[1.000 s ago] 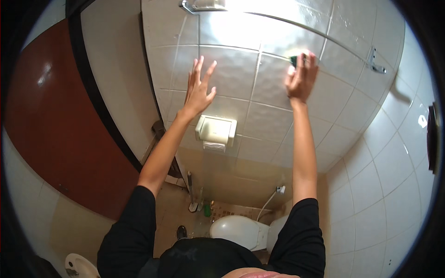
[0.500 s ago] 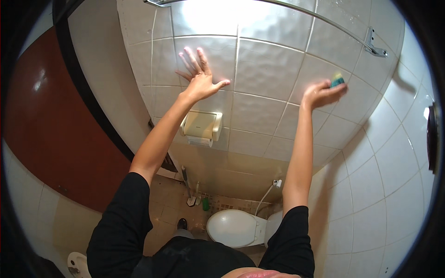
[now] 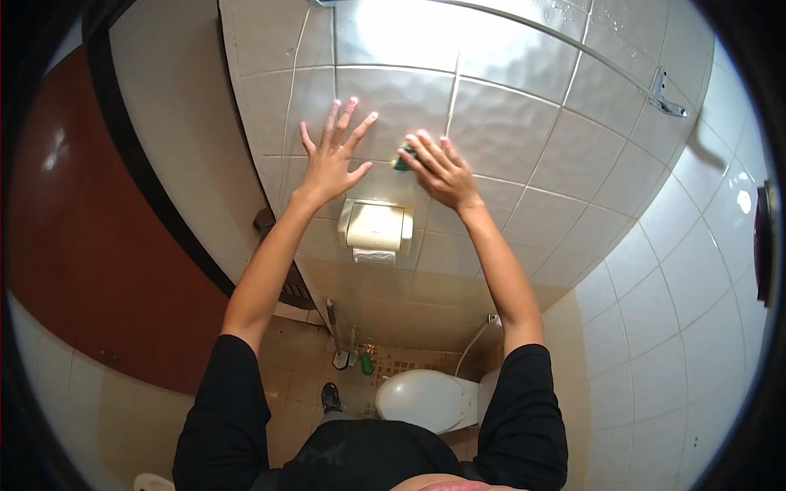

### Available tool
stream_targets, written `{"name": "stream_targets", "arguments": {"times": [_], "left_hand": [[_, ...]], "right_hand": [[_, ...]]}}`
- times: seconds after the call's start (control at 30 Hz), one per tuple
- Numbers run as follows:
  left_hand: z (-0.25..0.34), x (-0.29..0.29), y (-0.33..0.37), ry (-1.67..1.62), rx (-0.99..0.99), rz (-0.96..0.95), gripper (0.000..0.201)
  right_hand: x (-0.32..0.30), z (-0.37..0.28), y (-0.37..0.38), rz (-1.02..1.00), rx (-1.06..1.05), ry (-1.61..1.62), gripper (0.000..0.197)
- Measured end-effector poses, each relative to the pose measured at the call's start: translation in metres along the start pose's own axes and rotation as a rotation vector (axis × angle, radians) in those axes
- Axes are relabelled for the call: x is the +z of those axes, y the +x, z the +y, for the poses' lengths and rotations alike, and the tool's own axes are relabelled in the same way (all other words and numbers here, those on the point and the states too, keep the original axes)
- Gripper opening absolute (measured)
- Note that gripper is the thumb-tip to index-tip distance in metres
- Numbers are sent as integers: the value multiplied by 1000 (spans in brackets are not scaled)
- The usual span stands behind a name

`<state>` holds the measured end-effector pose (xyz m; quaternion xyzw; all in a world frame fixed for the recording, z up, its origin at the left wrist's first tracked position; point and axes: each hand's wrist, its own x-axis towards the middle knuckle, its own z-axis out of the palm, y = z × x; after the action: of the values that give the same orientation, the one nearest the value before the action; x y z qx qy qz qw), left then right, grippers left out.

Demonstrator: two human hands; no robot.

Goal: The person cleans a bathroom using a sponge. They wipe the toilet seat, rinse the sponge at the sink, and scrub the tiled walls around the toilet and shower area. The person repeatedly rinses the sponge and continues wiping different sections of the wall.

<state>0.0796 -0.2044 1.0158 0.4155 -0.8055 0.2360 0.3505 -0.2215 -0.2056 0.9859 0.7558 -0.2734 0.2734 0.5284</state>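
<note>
Against a pale tiled wall (image 3: 508, 127) — bracing, apparently for balance, with the left hand (image 3: 328, 168) splayed and empty, and gripping a green sponge (image 3: 399, 163) under the right hand (image 3: 446, 177), just above the paper holder (image 3: 375, 227) — flattened, seemingly, for firm contact.

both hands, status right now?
Left hand: open, spread against the tiled wall, holding nothing visible.
Right hand: holding a green-and-yellow sponge to the wall.

The green container (image 3: 366, 363) was located on the floor (image 3: 288, 360) near the white toilet (image 3: 422, 401). A reddish-brown door (image 3: 98, 229) occupied the left side.
</note>
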Motion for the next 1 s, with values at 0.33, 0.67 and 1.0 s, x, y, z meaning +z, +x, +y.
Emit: {"name": "stream_targets", "arguments": {"times": [0.33,0.67,1.0], "left_hand": [[-15,35,3,-133,99,88,126],[-55,24,-19,-353,123,146,106],[-109,40,-63,-282,138,97,101]], "right_hand": [[-42,125,-28,626,1091,-240,63],[6,-10,36,-71,77,-43,71],[8,21,197,280,654,-180,63]]}}
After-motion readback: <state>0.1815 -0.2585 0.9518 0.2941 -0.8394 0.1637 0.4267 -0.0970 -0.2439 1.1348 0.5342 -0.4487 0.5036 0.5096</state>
